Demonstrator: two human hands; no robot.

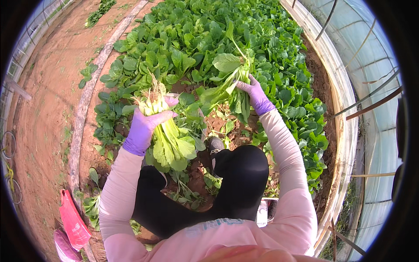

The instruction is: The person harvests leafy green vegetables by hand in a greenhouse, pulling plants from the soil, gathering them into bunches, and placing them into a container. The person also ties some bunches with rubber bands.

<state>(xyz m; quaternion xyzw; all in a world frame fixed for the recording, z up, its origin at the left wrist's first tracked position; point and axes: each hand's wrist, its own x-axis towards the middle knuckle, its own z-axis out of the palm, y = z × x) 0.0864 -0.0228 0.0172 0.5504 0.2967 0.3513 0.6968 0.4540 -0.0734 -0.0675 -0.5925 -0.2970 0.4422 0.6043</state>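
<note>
My left hand (149,127), in a purple glove, grips a bunch of pale-stemmed leafy greens (173,144). Its roots (152,93) point up and away from me while the leaves hang toward my lap. In my right hand (255,93), gloved the same way, is a smaller clump of leafy greens (234,85); one long stalk sticks up from it and other leaves droop below the fingers. The two hands are apart, both above the ground in front of my knees. Behind the left-hand bunch, more loose leaves (190,118) show, partly hidden.
A dense bed of growing greens (209,32) spreads ahead. Along the left runs a narrow plank-like border (85,85) beside bare soil (49,98). Red bag (74,221) lies lower left. Plastic greenhouse sheeting (376,114) with poles curves along the right. My shoe (216,145) rests on leaf-strewn soil.
</note>
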